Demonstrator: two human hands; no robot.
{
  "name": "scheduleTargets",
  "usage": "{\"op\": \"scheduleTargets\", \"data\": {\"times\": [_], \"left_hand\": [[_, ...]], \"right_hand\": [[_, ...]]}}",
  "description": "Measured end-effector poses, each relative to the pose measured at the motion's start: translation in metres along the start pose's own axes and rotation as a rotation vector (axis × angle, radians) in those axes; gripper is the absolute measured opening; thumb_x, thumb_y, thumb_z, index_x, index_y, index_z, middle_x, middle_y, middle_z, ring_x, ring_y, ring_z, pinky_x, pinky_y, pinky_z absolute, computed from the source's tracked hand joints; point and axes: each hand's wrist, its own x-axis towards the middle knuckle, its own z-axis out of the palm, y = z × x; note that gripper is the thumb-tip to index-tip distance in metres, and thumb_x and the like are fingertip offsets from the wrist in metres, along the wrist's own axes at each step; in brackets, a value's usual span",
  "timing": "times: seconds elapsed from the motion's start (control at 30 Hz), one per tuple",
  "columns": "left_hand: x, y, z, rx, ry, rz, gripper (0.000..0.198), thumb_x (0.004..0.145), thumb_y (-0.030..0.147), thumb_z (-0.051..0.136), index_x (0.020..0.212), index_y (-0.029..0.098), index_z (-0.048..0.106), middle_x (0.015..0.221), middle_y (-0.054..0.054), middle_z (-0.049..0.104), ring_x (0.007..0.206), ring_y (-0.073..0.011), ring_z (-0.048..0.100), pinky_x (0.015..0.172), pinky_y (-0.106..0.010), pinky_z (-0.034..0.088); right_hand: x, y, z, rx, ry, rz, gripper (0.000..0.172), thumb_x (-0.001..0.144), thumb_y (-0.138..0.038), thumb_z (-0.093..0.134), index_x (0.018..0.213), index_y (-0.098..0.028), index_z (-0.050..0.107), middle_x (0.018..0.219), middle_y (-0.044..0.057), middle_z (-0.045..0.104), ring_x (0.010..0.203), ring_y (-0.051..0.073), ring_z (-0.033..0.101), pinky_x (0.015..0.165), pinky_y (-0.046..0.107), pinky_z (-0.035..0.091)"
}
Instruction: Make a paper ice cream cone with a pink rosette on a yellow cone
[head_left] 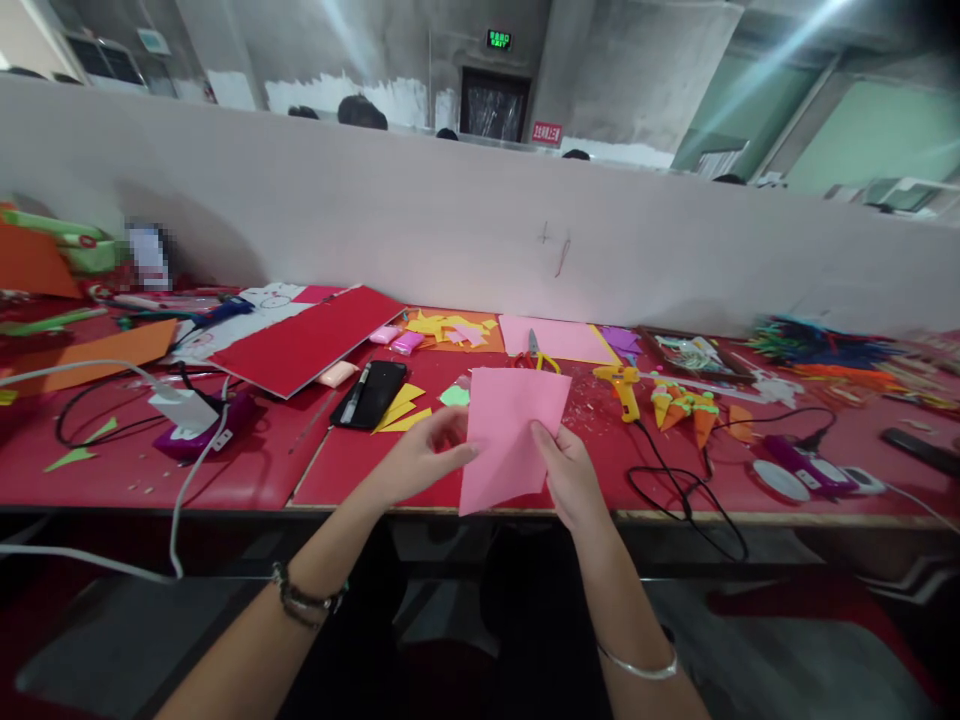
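Observation:
A pink sheet of paper [510, 430] is held up over the front edge of the red table. My right hand [568, 470] pinches its right side, thumb on the front face. At its left edge is my left hand [431, 455], fingers curled, with the thumb against or just in front of the paper; part of the fingers is hidden. Behind the sheet lie scissors [551, 364] with yellow and red handles, partly covered. Yellow paper pieces [403, 408] and a black phone [369, 394] lie to the left, a yellow glue gun [621, 391] to the right.
Left of centre lies a large red board [307, 340]. Power strips [202, 425] and loose cables are at both sides. Orange cone shapes [684, 408] stand beside the glue gun. A tray [697, 356] and pipe cleaners [821, 345] lie back right, before a white partition [450, 220].

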Motion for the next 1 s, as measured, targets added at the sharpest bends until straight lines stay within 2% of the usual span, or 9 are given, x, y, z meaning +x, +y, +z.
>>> {"op": "scheduleTargets", "data": {"times": [0.1, 0.23, 0.47, 0.6, 0.7, 0.73, 0.83, 0.9, 1.0], "left_hand": [[-0.003, -0.002, 0.012, -0.169, -0.127, -0.11, 0.034, 0.078, 0.04, 0.048, 0.098, 0.015, 0.06, 0.092, -0.004, 0.063, 0.086, -0.0175, 0.056, 0.077, -0.029, 0.045], [-0.004, -0.006, 0.022, -0.227, -0.094, -0.192, 0.038, 0.078, 0.043, 0.047, 0.098, 0.013, 0.06, 0.096, -0.007, 0.064, 0.089, -0.0208, 0.057, 0.074, -0.03, 0.047], [-0.003, -0.02, 0.027, -0.055, -0.013, -0.134, 0.037, 0.08, 0.044, 0.044, 0.086, 0.01, 0.059, 0.082, -0.006, 0.064, 0.075, -0.0177, 0.057, 0.063, -0.025, 0.046], [0.002, -0.019, 0.014, -0.024, 0.019, -0.072, 0.036, 0.08, 0.043, 0.042, 0.087, 0.012, 0.059, 0.082, -0.005, 0.063, 0.073, -0.0161, 0.057, 0.062, -0.024, 0.045], [0.014, -0.007, -0.009, 0.062, 0.178, 0.042, 0.038, 0.079, 0.039, 0.047, 0.109, 0.017, 0.05, 0.095, -0.005, 0.06, 0.075, -0.0133, 0.056, 0.062, -0.022, 0.044], [0.019, -0.002, -0.015, 0.121, 0.177, 0.089, 0.038, 0.079, 0.038, 0.048, 0.111, 0.018, 0.049, 0.095, -0.005, 0.06, 0.075, -0.0125, 0.056, 0.063, -0.022, 0.044], [0.032, 0.009, -0.025, 0.373, 0.056, 0.24, 0.036, 0.076, 0.039, 0.053, 0.106, 0.021, 0.054, 0.093, -0.003, 0.062, 0.081, -0.0133, 0.056, 0.069, -0.022, 0.041], [0.037, 0.01, -0.021, 0.571, -0.068, 0.292, 0.026, 0.078, 0.04, 0.05, 0.09, 0.02, 0.061, 0.077, -0.001, 0.063, 0.07, -0.012, 0.055, 0.061, -0.021, 0.038], [0.039, 0.004, -0.012, 0.805, -0.158, 0.308, 0.034, 0.084, 0.037, 0.04, 0.066, 0.017, 0.061, 0.053, 0.001, 0.053, 0.049, -0.009, 0.045, 0.047, -0.021, 0.025]], "right_hand": [[-0.003, 0.002, 0.005, 0.001, 0.016, 0.023, 0.038, 0.073, -0.043, 0.053, 0.098, -0.015, 0.061, 0.084, 0.006, 0.066, 0.072, 0.017, 0.06, 0.063, 0.027, 0.045], [-0.005, 0.003, 0.006, -0.06, -0.022, 0.024, 0.037, 0.074, -0.043, 0.052, 0.096, -0.015, 0.06, 0.082, 0.005, 0.065, 0.071, 0.017, 0.058, 0.061, 0.026, 0.044], [0.002, 0.003, 0.002, -0.218, -0.025, -0.115, 0.026, 0.079, -0.039, 0.044, 0.086, -0.017, 0.056, 0.078, 0.002, 0.06, 0.07, 0.015, 0.053, 0.062, 0.024, 0.04], [0.008, -0.001, -0.001, -0.504, -0.001, -0.26, 0.026, 0.083, -0.034, 0.035, 0.077, -0.017, 0.053, 0.069, 0.001, 0.054, 0.065, 0.014, 0.049, 0.059, 0.023, 0.035], [0.012, -0.007, -0.002, -0.756, -0.021, -0.362, 0.021, 0.081, -0.025, 0.035, 0.069, -0.018, 0.049, 0.058, -0.002, 0.047, 0.056, 0.012, 0.044, 0.054, 0.022, 0.029], [0.014, -0.009, -0.001, -0.841, -0.033, -0.392, 0.019, 0.08, -0.023, 0.036, 0.065, -0.018, 0.048, 0.055, -0.003, 0.045, 0.054, 0.011, 0.043, 0.053, 0.022, 0.027], [0.02, -0.016, 0.003, -1.059, -0.107, -0.501, 0.017, 0.076, -0.021, 0.04, 0.06, -0.018, 0.046, 0.052, -0.003, 0.045, 0.052, 0.01, 0.041, 0.053, 0.024, 0.024], [0.024, -0.021, 0.007, -1.156, -0.166, -0.587, 0.015, 0.074, -0.02, 0.042, 0.059, -0.018, 0.047, 0.054, -0.002, 0.049, 0.053, 0.011, 0.042, 0.054, 0.024, 0.023], [0.028, -0.027, 0.013, -1.213, -0.243, -0.691, 0.013, 0.072, -0.017, 0.042, 0.062, -0.018, 0.05, 0.059, 0.0, 0.055, 0.057, 0.011, 0.045, 0.057, 0.024, 0.025]]}}
